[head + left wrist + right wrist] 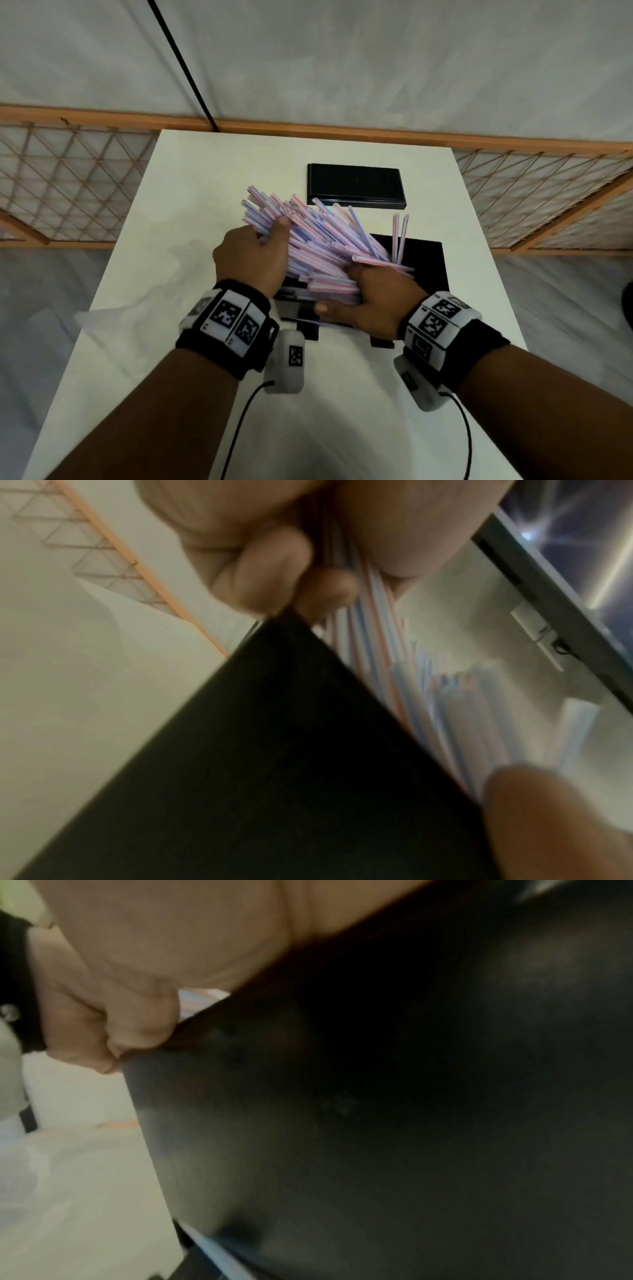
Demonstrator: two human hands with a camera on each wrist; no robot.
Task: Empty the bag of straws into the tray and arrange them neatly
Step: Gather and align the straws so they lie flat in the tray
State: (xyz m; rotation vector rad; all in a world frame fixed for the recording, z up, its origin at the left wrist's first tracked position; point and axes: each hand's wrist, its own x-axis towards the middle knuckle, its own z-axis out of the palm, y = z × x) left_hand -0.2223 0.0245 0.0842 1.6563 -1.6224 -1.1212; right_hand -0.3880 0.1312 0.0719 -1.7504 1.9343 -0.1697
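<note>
Head view: straws (318, 240) gripped between both hands.

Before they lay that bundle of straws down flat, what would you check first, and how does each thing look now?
1. Left hand grips the straws: ok.
2. Right hand holds the near end of the bundle: ok.
3. Straws lined up: not ok, the far ends fan out and two stand upright.
4. Bundle over the tray: ok, though its far ends overhang the rim.
5. Bag emptied and set aside: it lies at the left; whether it is empty, cannot tell.
6. Tray floor free beneath: cannot tell, hidden.
</note>
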